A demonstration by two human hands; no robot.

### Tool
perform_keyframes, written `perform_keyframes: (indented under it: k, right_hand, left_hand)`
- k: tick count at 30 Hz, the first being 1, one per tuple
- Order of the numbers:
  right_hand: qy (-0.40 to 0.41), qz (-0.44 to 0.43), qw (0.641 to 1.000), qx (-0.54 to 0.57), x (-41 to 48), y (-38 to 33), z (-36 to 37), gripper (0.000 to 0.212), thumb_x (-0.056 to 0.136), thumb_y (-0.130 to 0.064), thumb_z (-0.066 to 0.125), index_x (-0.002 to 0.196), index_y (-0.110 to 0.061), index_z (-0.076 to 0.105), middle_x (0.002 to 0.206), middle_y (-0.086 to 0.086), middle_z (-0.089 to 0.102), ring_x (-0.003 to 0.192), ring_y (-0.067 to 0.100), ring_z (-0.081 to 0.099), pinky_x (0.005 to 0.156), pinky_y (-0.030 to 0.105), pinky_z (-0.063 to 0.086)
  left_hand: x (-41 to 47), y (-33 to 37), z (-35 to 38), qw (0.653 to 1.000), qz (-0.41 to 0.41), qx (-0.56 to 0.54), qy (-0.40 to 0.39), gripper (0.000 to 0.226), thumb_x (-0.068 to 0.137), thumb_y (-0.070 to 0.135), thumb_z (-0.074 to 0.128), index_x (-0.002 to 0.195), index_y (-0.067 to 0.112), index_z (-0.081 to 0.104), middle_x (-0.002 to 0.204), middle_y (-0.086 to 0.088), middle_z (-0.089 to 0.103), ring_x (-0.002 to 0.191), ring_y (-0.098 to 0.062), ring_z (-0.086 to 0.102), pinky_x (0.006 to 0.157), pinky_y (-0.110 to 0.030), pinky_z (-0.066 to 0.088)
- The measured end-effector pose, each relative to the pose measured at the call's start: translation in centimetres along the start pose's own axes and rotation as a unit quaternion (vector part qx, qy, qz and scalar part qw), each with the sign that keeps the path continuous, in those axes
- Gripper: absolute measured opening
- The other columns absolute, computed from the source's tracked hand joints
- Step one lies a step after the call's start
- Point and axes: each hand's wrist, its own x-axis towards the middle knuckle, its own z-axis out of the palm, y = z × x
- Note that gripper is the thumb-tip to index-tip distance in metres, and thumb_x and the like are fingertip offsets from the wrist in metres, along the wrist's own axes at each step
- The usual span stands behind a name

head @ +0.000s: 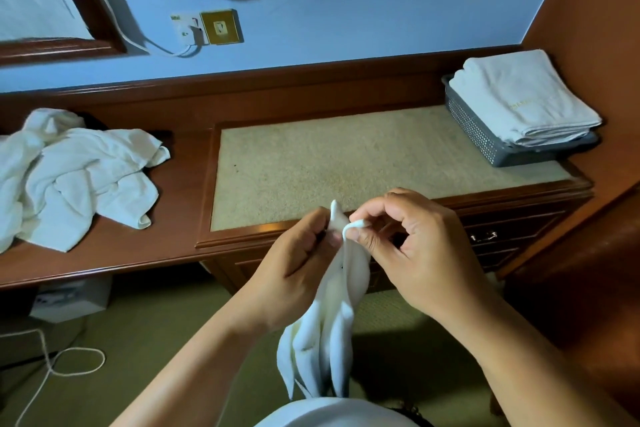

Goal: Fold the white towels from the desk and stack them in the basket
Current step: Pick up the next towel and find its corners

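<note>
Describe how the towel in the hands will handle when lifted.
Probably floppy: the towel hangs in limp folds below the left hand and right hand. Likely light, since fingertip pinches at its top edge carry it. Unlikely to slip; the cloth looks matte.

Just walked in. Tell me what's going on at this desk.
A person is working through a batch of white towels. The left hand and right hand each have a pinching grip on the top edge of one towel, which hangs down in front of the desk, not yet folded. A crumpled pile of more towels lies on the desk's left side. At the right, a grey basket already holds a stack of folded towels.
</note>
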Motion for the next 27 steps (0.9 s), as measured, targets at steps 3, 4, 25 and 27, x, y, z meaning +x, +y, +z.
perform_keyframes:
  k: [3, 4, 25, 27]
  right_hand:
    - [-0.007, 0.014, 1.0, 0.009, 0.1, -0.1, 0.0, 0.009, 0.085, -0.019, 0.08, 0.089, -0.019, 0.072, 0.083, -0.014, 0.066, 0.078, 0.006, 0.065, 0.07, 0.016, 0.049]
    - [-0.017, 0.029, 0.999, 0.018, 0.2, -0.1, 0.0, 0.009, 0.085, -0.019, 0.08, 0.089, -0.02, 0.072, 0.082, -0.014, 0.067, 0.078, 0.007, 0.066, 0.069, 0.019, 0.051]
    - [-0.009, -0.023, 0.998, -0.062, -0.6, 5.6, -8.2, 0.006, 0.096, -0.012, 0.065, 0.102, -0.012, 0.064, 0.096, -0.005, 0.061, 0.091, 0.004, 0.059, 0.078, 0.016, 0.045]
    - [-0.013, -0.035, 0.998, -0.057, -0.8, 6.3, -9.5, 0.007, 0.098, -0.019, 0.063, 0.101, -0.013, 0.064, 0.094, -0.005, 0.061, 0.088, 0.005, 0.059, 0.076, 0.017, 0.045]
  left_hand:
    - [-0.5, 0.1, 0.5, 1.0, 0.015, -0.002, -0.003, 0.031, 0.103, 0.03, 0.053, 0.096, 0.001, 0.049, 0.083, -0.017, 0.044, 0.071, -0.032, 0.038, 0.063, -0.052, 0.036]
    - [-0.6, 0.0, 0.7, 1.0, 0.025, 0.008, -0.003, 0.029, 0.101, 0.031, 0.056, 0.096, 0.003, 0.05, 0.081, -0.014, 0.045, 0.07, -0.03, 0.038, 0.062, -0.05, 0.036]
    - [4.5, 2.1, 7.7, 0.937, 0.181, 0.279, 0.107, 0.014, 0.095, 0.007, 0.067, 0.097, 0.02, 0.062, 0.098, 0.021, 0.061, 0.089, -0.013, 0.055, 0.076, -0.033, 0.047]
    - [4.7, 1.6, 8.8, 0.932, 0.184, 0.287, 0.124, 0.008, 0.096, 0.014, 0.066, 0.099, 0.021, 0.067, 0.1, 0.019, 0.064, 0.092, -0.016, 0.056, 0.079, -0.037, 0.048]
